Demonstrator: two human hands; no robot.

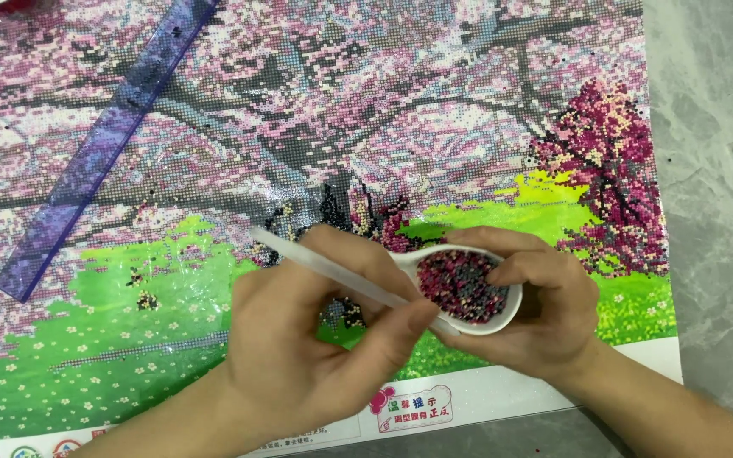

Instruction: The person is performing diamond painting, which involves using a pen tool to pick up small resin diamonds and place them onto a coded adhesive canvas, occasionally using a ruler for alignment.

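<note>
My left hand (316,339) grips a white pen-like applicator (316,265), its tip pointing toward a small white tray (509,307). My right hand (545,309) cups that tray, which holds several dark red and grey beads (461,284). Both hands hover over the lower middle of a diamond-painting canvas (299,110) showing pink blossom trees and green grass. Under the hands the canvas is hidden.
A translucent purple ruler (99,148) lies diagonally across the canvas's upper left. The canvas's white bottom border (485,394) carries a printed label. Grey marble-like surface (714,170) runs along the right side and the bottom edge.
</note>
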